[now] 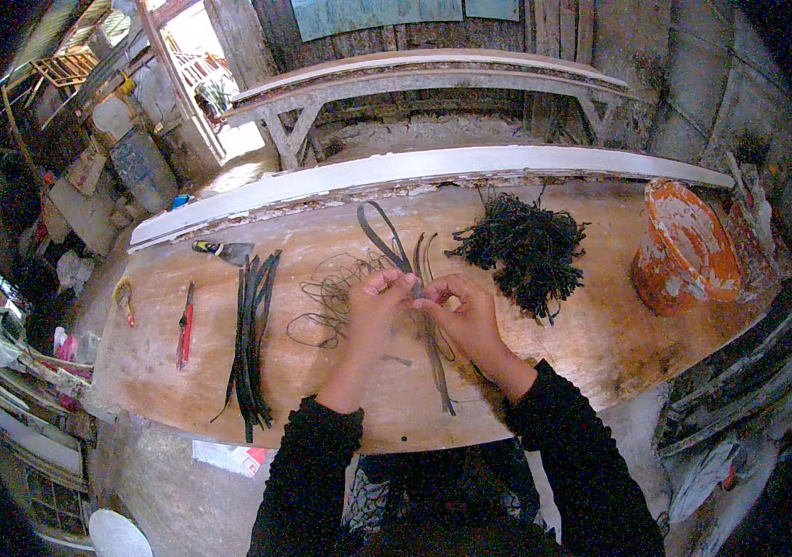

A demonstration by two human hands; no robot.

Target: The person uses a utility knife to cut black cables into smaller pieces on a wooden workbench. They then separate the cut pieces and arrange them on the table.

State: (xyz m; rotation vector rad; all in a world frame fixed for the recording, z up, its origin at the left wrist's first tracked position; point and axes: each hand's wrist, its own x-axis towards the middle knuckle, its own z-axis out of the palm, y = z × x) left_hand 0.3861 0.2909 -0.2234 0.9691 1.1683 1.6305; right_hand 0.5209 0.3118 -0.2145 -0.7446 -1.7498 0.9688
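Both my hands meet over the middle of the wooden table, pinching a dark flat strip (380,226) that bends into a loop beyond my fingers. My left hand (380,299) has thumb and fingertips closed on it where the strip's ends gather. Right beside it, my right hand (463,316) pinches the same spot, its fingers curled. Below my fingers a strip tail (438,371) hangs down over the table; whether it is the same piece cannot be seen. Next to my left hand lies a loose tangle of thin cord or wire (326,295). Farther left rests a bundle of dark flat strips (252,343).
A heap of black knotted strips (528,251) lies at the right, before a smeared orange bucket (688,246). On the left are a red-handled cutting tool (185,325), a scraper (222,252) and a small brush (125,303). A long white board (414,170) borders the far edge.
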